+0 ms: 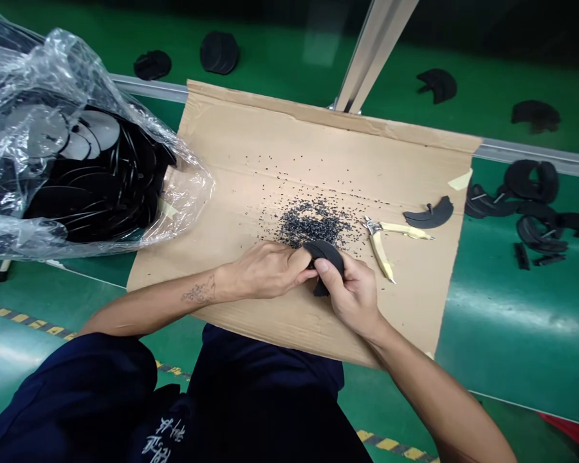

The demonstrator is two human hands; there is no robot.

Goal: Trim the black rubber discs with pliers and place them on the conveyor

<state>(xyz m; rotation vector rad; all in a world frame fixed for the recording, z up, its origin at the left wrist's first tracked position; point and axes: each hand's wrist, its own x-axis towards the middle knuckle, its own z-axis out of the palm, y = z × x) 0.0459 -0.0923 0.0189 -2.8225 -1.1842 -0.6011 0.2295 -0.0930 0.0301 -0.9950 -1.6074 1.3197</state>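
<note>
Black curved moulded piece (329, 256) sits centre frame above the cardboard sheet (410, 302), long axis arcing left to right, nearer the right hand (350, 299), whose closed fingers (324, 267) pinch it; left hand (265, 270) presses its left end, fingers curled.

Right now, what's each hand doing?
Left hand: closed, holding the black curved piece.
Right hand: closed, holding the same piece.
</note>
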